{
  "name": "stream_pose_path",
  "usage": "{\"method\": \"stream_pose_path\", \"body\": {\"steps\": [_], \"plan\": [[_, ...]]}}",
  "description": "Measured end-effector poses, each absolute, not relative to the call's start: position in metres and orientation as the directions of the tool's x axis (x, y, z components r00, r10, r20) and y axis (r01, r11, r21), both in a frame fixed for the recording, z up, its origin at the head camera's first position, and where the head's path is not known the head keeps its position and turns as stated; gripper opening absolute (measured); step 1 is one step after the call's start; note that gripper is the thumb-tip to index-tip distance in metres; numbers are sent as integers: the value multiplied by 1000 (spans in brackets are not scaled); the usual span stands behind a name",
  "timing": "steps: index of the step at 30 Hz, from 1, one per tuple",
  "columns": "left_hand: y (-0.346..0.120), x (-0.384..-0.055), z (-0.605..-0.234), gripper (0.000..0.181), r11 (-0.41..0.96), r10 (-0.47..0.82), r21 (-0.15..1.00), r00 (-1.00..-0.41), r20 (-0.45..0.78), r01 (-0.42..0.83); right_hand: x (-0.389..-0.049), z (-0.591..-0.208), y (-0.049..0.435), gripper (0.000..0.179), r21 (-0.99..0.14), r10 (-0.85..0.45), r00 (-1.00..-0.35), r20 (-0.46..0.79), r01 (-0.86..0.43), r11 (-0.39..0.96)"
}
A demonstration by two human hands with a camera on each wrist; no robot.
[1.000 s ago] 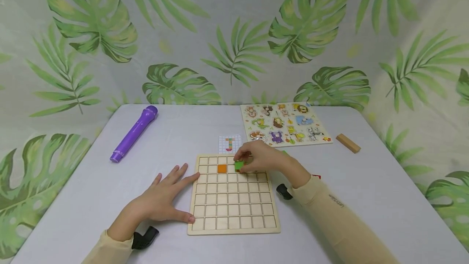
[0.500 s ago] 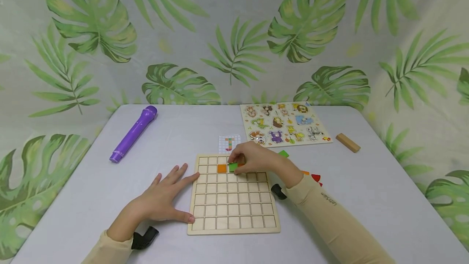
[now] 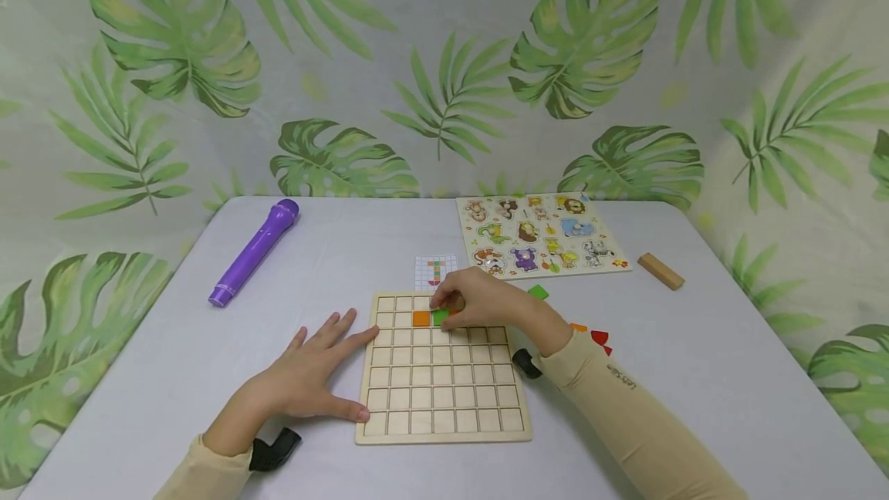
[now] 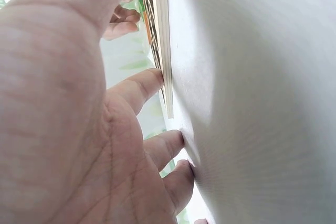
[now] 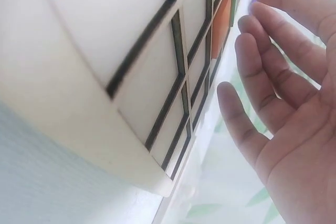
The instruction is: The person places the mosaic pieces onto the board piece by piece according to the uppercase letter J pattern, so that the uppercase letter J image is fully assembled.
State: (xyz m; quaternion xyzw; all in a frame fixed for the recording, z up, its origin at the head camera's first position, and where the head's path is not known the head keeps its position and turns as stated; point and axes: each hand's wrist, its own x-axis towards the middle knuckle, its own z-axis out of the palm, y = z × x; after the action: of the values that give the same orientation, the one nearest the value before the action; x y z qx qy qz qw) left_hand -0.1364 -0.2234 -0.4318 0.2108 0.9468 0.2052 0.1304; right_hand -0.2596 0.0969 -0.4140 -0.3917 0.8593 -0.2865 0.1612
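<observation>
1. Purple mic (image 3: 254, 253): far left of tabletop (image 3: 139, 376), well apart from the hands.
2. Left hand (image 3: 303, 378): fingers spread wide, holding nothing; thumb and index touch the left edge of board (image 3: 441, 376). Risk: if that pressure eases, board could skid under a push.
3. Orange tile (image 3: 420, 319): in board grid, second row from far edge, third column.
4. Card (image 3: 434, 272): just beyond board, near right-hand knuckles; a knuckle could nudge it.
5. Green tile (image 3: 441, 318): same row, fourth column, just right of orange tile. Can't tell if fully seated. Risk: letting go off-square could leave a corner tilted on a grid ridge.
6. Right hand (image 3: 489, 297): fingers narrow, pinching green tile. Second orange tile (image 3: 454, 312) mostly hidden behind it; might get bumped.
7. Puzzle (image 3: 542, 236): beyond right hand.
8. Loose green piece (image 3: 538, 292), red piece (image 3: 599, 337): near right sleeve (image 3: 625, 407); a low arm could drag them.
9. Wood block (image 3: 661, 271): far right.
</observation>
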Motion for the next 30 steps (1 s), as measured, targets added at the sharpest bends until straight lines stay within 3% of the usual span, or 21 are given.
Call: {"method": "stream_pose_path", "body": {"steps": [20, 30], "plan": [[-223, -135, -431, 119, 820, 455, 462, -874, -169, 337, -259, -415, 94, 16, -572, -785, -618, -35, -632, 523], [-224, -136, -430, 120, 824, 456, 451, -874, -168, 343, -261, -402, 136, 17, -558, -685, -725, -63, -544, 627]]}}
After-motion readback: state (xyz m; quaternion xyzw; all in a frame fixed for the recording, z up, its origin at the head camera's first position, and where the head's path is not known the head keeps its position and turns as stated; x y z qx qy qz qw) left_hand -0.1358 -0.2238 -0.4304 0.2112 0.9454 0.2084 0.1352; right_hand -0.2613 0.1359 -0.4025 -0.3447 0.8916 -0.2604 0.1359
